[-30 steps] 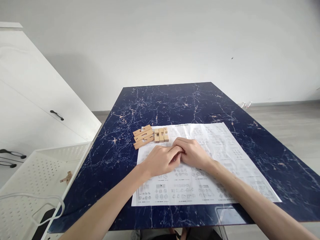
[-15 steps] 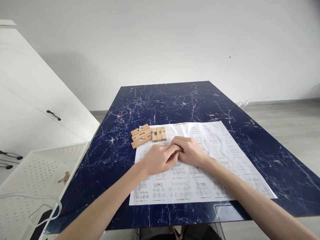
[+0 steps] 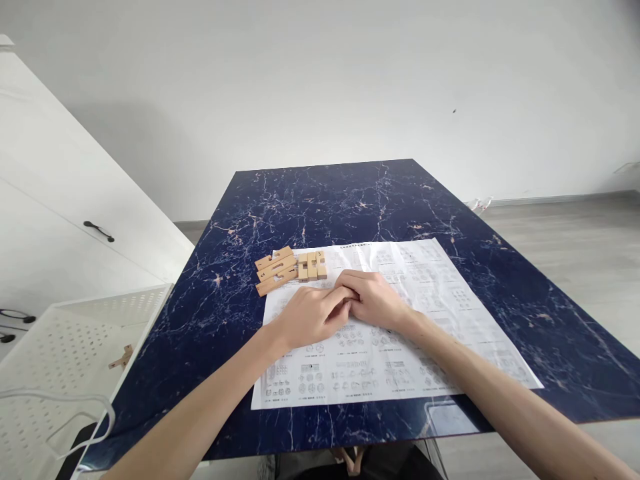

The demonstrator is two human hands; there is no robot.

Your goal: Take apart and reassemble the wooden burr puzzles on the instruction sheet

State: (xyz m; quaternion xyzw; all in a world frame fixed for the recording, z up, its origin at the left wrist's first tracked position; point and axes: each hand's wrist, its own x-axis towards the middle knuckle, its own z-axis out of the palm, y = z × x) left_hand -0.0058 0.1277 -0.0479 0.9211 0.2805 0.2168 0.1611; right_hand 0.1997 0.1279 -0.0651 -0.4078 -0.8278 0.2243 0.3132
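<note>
My left hand (image 3: pixel 314 315) and my right hand (image 3: pixel 373 299) rest clasped together on a printed paper sheet (image 3: pixel 425 347). The fingers of both are curled and closed against each other, and nothing shows between them. The insides of the palms are hidden. Just beyond my left hand lie several notched wooden puzzle pieces: flat slotted wooden strips (image 3: pixel 274 270) fanned at the left, with small marks on them, and upright-laid wooden blocks (image 3: pixel 312 265) side by side. Neither hand touches these pieces.
The sheet lies on a dark blue marbled table (image 3: pixel 320 200) against a wall. Left of it stand a white perforated cart (image 3: pixel 60 347) with a cable (image 3: pixel 55 393) and a small wooden piece (image 3: pixel 121 357), and a white cabinet (image 3: pixel 55 173) with dark handles.
The whole view has shifted slightly, so the table and sheet appear a little farther left. My hands stay clasped in the same place on the sheet, and the wooden pieces have not moved.
</note>
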